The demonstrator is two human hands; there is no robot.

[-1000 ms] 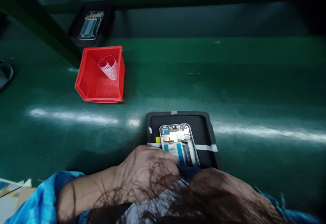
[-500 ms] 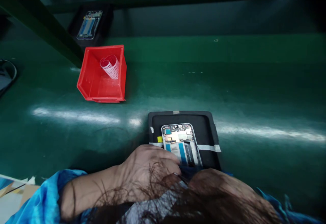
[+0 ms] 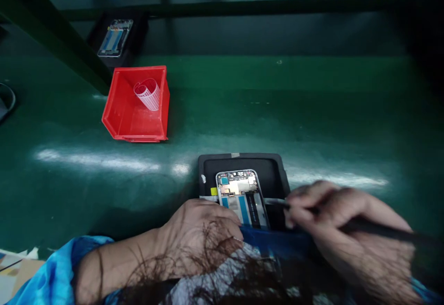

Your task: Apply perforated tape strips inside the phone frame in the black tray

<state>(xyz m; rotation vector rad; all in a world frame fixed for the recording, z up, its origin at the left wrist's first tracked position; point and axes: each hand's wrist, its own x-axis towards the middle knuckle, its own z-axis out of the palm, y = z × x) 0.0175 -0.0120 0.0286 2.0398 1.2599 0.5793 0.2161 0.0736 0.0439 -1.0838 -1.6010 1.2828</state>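
An opened smartphone (image 3: 239,198) lies in a black rubber tray (image 3: 243,162), its circuit board and blue strips exposed. My left hand (image 3: 197,235) rests over the phone's lower left edge, gripping it. To the right of the tray, my right hand (image 3: 343,222) is shut around a thin black-handled tool (image 3: 378,227). The tool's tip is hidden behind my fingers, close to a white tape strip (image 3: 275,201) on the tray. A dark blue cloth (image 3: 274,242) covers the tray's near edge. Strands of dark hair hang across the bottom of the view.
A red plastic bin (image 3: 120,111) holding a rolled pink-white perforated sheet (image 3: 148,94) stands on the green bench (image 3: 312,111) at left. Behind it is a second black tray with a phone (image 3: 115,38). A green bar (image 3: 55,32) crosses the back left.
My right hand has moved out to the right of the tray, now showing the black tool. My left hand stays on the phone. The view has shifted slightly.
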